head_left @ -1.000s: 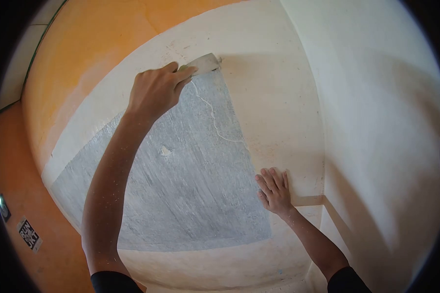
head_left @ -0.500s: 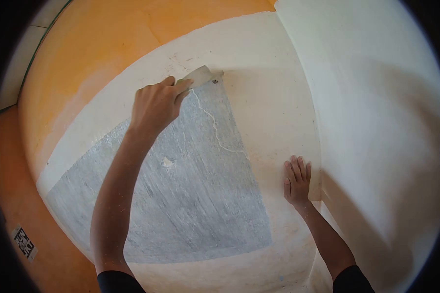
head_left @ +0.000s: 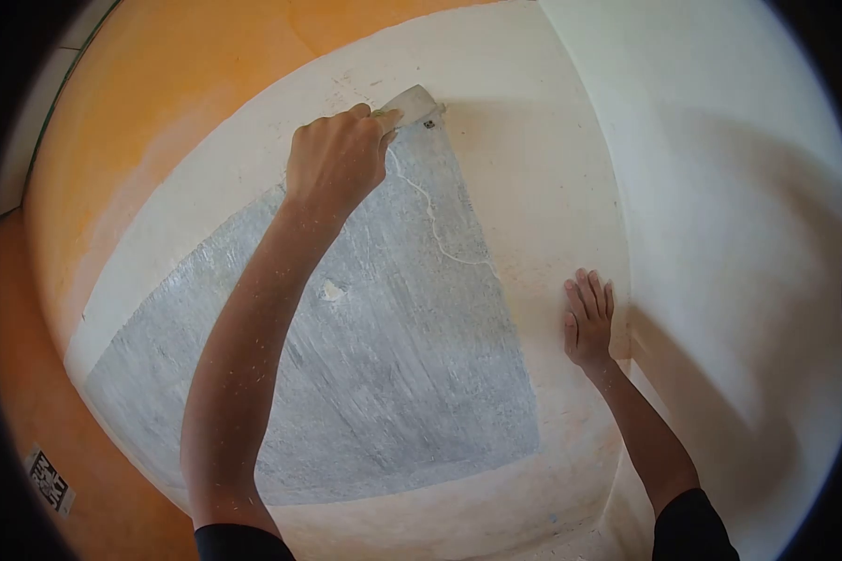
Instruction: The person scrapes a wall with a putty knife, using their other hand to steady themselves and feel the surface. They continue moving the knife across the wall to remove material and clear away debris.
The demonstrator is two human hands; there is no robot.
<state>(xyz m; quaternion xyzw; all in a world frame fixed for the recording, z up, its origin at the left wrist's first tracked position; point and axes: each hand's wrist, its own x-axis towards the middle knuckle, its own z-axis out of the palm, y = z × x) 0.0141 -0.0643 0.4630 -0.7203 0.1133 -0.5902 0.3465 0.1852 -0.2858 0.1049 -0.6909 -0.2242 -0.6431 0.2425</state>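
Observation:
A scraper with a wide flat blade (head_left: 410, 106) is held in my left hand (head_left: 339, 157), its blade lying against the wall at the top corner of a grey patch (head_left: 393, 346). Beside the blade is a small dark spot (head_left: 429, 123). A thin pale crack line (head_left: 432, 217) runs down through the patch from near the scraper, and a small white chipped mark (head_left: 331, 291) shows lower down. My right hand (head_left: 589, 320) rests on the pale wall right of the patch, fingers stretched out and holding nothing.
Pale wall (head_left: 543, 178) surrounds the grey patch, with an orange painted area (head_left: 196, 84) above and to the left. A white side wall (head_left: 720, 215) meets it at a corner on the right. A black-and-white sticker (head_left: 50, 481) is at lower left.
The view has shifted, so the wall marks and both hands appear a little higher or farther right. The scraper stays near the patch's top corner, and my grip on it is unchanged.

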